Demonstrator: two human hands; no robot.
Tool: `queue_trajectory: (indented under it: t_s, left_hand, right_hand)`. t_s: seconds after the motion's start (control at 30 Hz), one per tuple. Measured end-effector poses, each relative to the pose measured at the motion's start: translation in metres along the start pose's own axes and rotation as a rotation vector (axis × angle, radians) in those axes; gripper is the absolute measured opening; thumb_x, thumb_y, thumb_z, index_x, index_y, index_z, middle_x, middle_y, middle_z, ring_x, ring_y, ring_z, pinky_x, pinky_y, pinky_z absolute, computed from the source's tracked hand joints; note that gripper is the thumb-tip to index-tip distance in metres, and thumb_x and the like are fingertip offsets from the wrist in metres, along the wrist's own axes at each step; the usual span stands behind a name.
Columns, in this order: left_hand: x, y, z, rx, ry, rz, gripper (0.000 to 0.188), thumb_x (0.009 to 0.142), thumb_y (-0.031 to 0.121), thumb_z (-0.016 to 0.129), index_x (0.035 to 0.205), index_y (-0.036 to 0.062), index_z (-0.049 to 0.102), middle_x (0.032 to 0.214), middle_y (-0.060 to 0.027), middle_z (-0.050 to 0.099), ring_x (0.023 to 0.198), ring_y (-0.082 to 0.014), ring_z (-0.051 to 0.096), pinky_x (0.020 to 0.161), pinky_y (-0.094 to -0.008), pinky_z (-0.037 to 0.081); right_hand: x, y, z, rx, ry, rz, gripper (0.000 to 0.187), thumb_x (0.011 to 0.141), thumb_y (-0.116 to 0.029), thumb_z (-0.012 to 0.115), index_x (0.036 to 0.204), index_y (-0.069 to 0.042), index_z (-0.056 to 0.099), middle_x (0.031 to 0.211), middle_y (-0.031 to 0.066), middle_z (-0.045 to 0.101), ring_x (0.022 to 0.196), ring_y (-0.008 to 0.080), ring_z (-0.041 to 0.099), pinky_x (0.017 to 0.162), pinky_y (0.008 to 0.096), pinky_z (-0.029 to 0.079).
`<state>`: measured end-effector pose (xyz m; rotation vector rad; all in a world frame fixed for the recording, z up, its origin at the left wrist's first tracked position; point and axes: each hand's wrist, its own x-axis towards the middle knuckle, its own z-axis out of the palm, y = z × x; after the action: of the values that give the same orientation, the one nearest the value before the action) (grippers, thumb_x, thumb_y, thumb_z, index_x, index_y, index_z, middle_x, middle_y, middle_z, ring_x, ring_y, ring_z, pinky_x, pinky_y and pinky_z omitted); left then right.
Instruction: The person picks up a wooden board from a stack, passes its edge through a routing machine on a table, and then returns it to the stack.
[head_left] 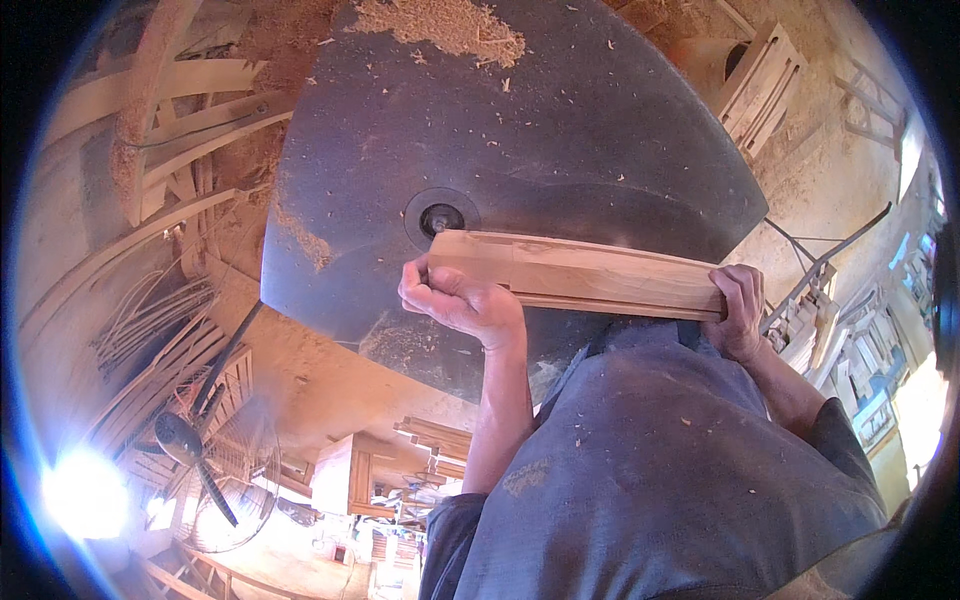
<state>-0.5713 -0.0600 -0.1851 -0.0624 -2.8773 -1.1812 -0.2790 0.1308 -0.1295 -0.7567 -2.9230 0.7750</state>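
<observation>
Far left of frame: curved wood strips (150, 330) stacked in a heap; a fan (205, 465) at lower left beside bright glare.

Centre: dark metal counter (560, 130), dusty, with a sawdust pile (450, 25) at its upper edge and a round spindle (441, 216) set in it.

Left hand (462, 300), centre frame: fingers curled tight around the left end of a long wood piece (590, 275), just below the spindle. The piece lies flat across the counter, running centre to right.

Right hand (740, 310), right of centre: fingers wrapped closed over the piece's right end.

Upper right: wooden frames (760, 85) stacked on the sawdust-covered floor.
</observation>
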Motion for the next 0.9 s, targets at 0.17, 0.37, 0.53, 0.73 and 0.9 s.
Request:
queue_trajectory:
  t_s: [0.17,0.37,0.53,0.73,0.9]
  left_hand:
    - [0.014,-0.011,0.006,-0.037,0.048,-0.031,0.037,0.109,0.009,0.039,0.142,-0.0075,0.043,0.125,-0.0179,0.05,0.114,-0.0275,0.049,0.104,-0.0424,0.041]
    - [0.023,-0.023,0.007,-0.084,0.061,-0.023,0.037,0.112,0.013,0.039,0.144,-0.0054,0.039,0.124,-0.0176,0.047,0.109,-0.0254,0.046,0.095,-0.0399,0.041]
    - [0.03,-0.035,0.006,-0.094,0.086,-0.038,0.039,0.112,0.01,0.038,0.147,-0.0058,0.039,0.126,-0.018,0.046,0.111,-0.0256,0.047,0.098,-0.0397,0.041]
    - [0.033,-0.036,0.002,-0.099,0.096,-0.077,0.04,0.113,0.01,0.038,0.15,-0.0052,0.038,0.129,-0.0178,0.046,0.112,-0.0262,0.048,0.098,-0.0398,0.042]
    - [0.033,-0.036,0.004,-0.111,0.105,-0.069,0.04,0.113,0.011,0.038,0.15,-0.0043,0.038,0.129,-0.0175,0.046,0.111,-0.0253,0.048,0.096,-0.0395,0.043]
  right_hand:
    - [0.027,0.001,0.012,-0.022,0.045,-0.027,0.063,0.058,-0.005,0.078,0.12,-0.002,0.062,0.109,0.0188,0.064,0.098,0.0398,0.063,0.087,0.0509,0.05]
    - [0.054,-0.002,0.011,-0.011,0.052,-0.049,0.061,0.057,-0.003,0.078,0.116,-0.002,0.064,0.106,0.0189,0.065,0.095,0.0395,0.064,0.084,0.0495,0.05]
    - [0.071,-0.004,0.01,-0.022,0.046,-0.069,0.059,0.057,-0.002,0.079,0.114,-0.001,0.064,0.106,0.0189,0.065,0.093,0.0393,0.064,0.083,0.049,0.051]
    - [0.079,-0.008,0.01,-0.021,0.024,-0.091,0.058,0.057,-0.003,0.08,0.113,0.0,0.065,0.105,0.0193,0.065,0.093,0.0397,0.065,0.083,0.0486,0.051]
    - [0.08,-0.011,0.01,-0.017,0.026,-0.082,0.058,0.056,-0.003,0.08,0.113,0.0,0.065,0.105,0.0195,0.065,0.093,0.0403,0.064,0.082,0.049,0.051]
